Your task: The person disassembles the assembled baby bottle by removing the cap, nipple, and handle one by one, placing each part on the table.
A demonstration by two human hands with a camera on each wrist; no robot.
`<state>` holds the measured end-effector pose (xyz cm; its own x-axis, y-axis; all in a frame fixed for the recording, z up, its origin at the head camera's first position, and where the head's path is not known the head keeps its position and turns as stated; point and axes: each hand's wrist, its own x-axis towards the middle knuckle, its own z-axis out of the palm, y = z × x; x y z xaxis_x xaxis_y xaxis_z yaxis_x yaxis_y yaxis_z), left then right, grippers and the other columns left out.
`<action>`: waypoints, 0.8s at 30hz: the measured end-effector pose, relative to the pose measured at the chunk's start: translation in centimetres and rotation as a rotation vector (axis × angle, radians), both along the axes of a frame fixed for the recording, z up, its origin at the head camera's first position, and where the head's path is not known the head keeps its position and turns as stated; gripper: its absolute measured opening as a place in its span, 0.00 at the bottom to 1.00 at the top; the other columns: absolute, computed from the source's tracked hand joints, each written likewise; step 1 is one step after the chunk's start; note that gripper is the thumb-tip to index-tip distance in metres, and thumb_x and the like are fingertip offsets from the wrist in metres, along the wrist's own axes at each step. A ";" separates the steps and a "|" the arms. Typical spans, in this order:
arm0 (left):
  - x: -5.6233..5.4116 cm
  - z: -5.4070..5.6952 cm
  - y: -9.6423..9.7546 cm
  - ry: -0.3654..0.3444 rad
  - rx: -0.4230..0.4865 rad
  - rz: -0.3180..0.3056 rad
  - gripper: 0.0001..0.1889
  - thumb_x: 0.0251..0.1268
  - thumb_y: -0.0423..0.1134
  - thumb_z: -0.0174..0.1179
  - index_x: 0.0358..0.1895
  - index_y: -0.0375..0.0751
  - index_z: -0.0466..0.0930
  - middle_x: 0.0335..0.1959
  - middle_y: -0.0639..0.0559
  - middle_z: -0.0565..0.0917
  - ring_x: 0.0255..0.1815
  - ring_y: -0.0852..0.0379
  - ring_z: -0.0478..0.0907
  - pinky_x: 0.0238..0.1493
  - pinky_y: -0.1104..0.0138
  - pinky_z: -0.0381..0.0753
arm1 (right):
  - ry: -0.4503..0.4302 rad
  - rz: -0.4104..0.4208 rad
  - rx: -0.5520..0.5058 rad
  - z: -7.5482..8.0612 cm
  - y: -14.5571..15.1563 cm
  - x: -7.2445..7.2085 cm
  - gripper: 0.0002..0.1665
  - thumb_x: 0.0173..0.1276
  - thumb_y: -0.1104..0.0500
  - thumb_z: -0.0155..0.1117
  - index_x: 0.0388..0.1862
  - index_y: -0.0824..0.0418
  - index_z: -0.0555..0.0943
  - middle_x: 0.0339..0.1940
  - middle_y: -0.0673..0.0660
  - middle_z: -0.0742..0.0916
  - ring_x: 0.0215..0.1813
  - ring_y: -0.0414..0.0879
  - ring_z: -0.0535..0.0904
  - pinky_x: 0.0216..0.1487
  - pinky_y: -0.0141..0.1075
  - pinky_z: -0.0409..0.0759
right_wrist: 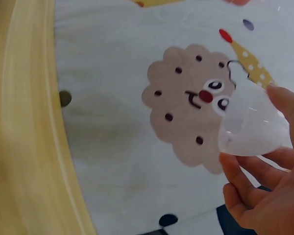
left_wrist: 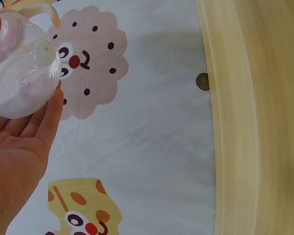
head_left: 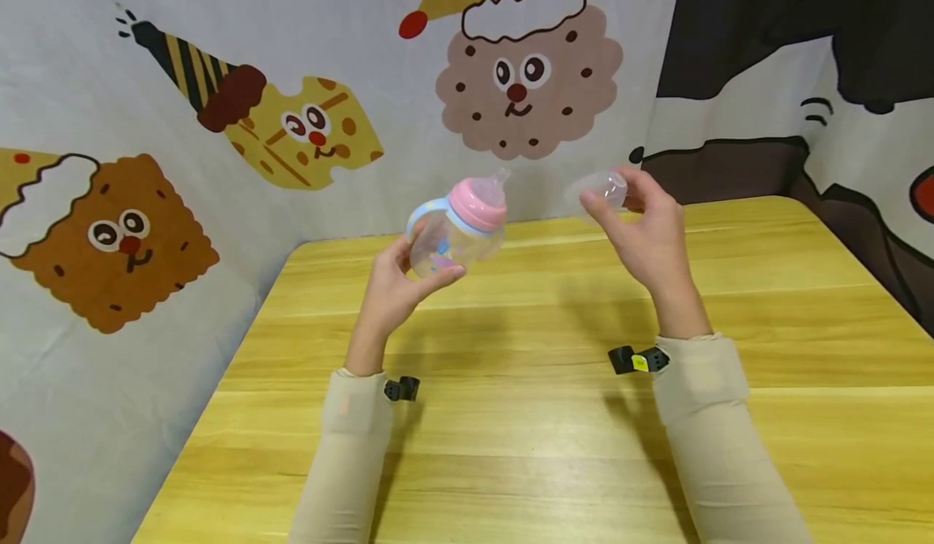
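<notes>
A clear baby bottle (head_left: 467, 236) with a pink collar, a translucent teat and pale blue handles is held above the table by my left hand (head_left: 394, 289). It tilts slightly to the right, teat up. In the left wrist view the round base of the bottle (left_wrist: 22, 88) shows, with the left fingers around its side. My right hand (head_left: 649, 228) pinches a translucent dome-shaped cap (head_left: 606, 190) between thumb and fingers, apart from the bottle and to its right. The right wrist view shows the cap (right_wrist: 252, 122) with the thumb above it and fingers below.
Both hands are over the far part of a wooden table (head_left: 511, 447). Behind its far edge hangs a white cloth (head_left: 409, 66) printed with cartoon biscuits and cheese. A dark strap with a small camera (head_left: 638, 359) sits at the right wrist, another camera (head_left: 403, 388) at the left.
</notes>
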<state>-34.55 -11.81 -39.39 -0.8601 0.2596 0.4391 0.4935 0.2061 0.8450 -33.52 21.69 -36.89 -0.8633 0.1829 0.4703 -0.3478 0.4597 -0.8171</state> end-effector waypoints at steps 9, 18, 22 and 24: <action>0.0 0.0 -0.9 -0.009 0.005 0.054 0.34 0.60 0.45 0.80 0.69 0.43 0.81 0.60 0.48 0.86 0.58 0.52 0.84 0.61 0.61 0.82 | -0.203 0.074 0.109 -1.6 0.6 -0.8 0.41 0.77 0.39 0.66 0.77 0.62 0.72 0.66 0.68 0.83 0.67 0.63 0.77 0.60 0.57 0.75; -0.3 0.3 -0.9 0.010 0.035 0.045 0.35 0.61 0.45 0.80 0.71 0.45 0.79 0.63 0.48 0.85 0.61 0.52 0.83 0.65 0.58 0.80 | -0.310 0.096 0.241 -3.7 1.1 -2.1 0.40 0.79 0.45 0.66 0.77 0.69 0.69 0.65 0.73 0.81 0.64 0.67 0.74 0.59 0.60 0.75; -0.4 0.4 -1.0 0.008 0.049 0.041 0.35 0.62 0.42 0.79 0.73 0.43 0.78 0.63 0.48 0.85 0.62 0.51 0.83 0.65 0.57 0.81 | -0.378 0.094 0.272 -4.8 1.6 -2.8 0.41 0.80 0.46 0.65 0.78 0.71 0.67 0.67 0.75 0.78 0.63 0.68 0.72 0.59 0.61 0.73; -0.4 0.4 -1.0 0.004 0.051 0.044 0.35 0.63 0.41 0.78 0.74 0.42 0.77 0.64 0.48 0.84 0.62 0.51 0.83 0.65 0.58 0.81 | -0.407 0.095 0.271 -5.3 1.9 -3.0 0.41 0.80 0.46 0.64 0.78 0.72 0.66 0.67 0.75 0.77 0.63 0.69 0.71 0.59 0.62 0.73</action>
